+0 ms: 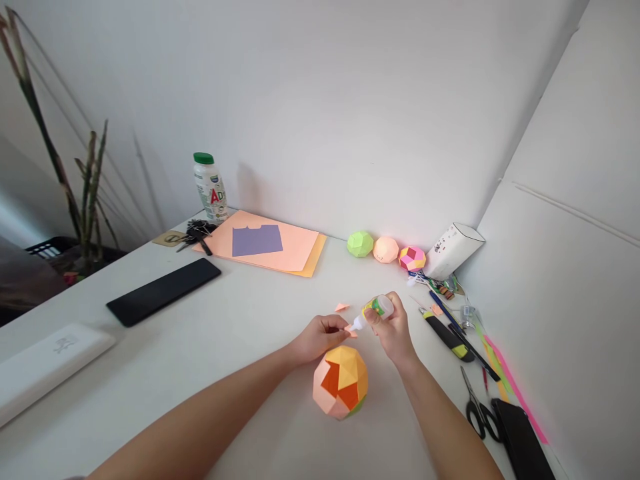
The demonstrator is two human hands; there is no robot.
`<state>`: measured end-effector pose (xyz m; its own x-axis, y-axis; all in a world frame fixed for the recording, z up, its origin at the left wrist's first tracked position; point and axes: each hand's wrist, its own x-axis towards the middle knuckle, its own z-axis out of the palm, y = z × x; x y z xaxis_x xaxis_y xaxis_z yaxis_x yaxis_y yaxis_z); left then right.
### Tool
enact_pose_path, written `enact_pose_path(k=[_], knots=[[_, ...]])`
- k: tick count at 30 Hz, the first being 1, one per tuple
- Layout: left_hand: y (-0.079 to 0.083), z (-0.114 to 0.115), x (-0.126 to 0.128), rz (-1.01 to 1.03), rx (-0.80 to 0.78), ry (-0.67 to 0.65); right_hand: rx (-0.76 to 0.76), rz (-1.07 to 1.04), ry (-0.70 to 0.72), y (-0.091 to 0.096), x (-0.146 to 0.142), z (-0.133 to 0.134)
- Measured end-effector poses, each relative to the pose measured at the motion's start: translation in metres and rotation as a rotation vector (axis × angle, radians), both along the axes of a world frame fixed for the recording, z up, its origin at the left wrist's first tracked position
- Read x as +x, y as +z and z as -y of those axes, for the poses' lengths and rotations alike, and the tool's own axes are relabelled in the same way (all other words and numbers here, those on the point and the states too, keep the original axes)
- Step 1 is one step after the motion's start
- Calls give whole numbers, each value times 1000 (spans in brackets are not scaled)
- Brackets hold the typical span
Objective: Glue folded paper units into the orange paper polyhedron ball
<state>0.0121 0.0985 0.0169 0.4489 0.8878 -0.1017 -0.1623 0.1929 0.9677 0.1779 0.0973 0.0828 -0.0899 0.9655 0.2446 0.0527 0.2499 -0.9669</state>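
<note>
My left hand [320, 335] is closed in a pinch on a small orange paper piece [351, 331] just above the table. My right hand [393, 328] grips a small glue bottle [376, 309], its white nozzle tipped down and left, touching the paper piece. Right below both hands a multicoloured paper ball [341, 381] in peach, orange and yellow rests on the white table [240, 333]. Another small orange paper scrap [341, 307] lies on the table just behind the hands.
Three smaller paper balls [385, 249] line the back wall beside a white box [453, 248]. Peach paper sheets [265, 243], keys, a bottle [210, 187] and a black phone [164, 291] lie left. Scissors [479, 410], a knife [447, 335], pens and paper strips lie right.
</note>
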Motion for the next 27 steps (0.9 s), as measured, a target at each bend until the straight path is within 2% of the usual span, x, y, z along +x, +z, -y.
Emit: enact_pose_path(k=[27], knots=[[-4, 0, 1, -3, 24, 10, 87, 14, -47, 1, -10, 7]])
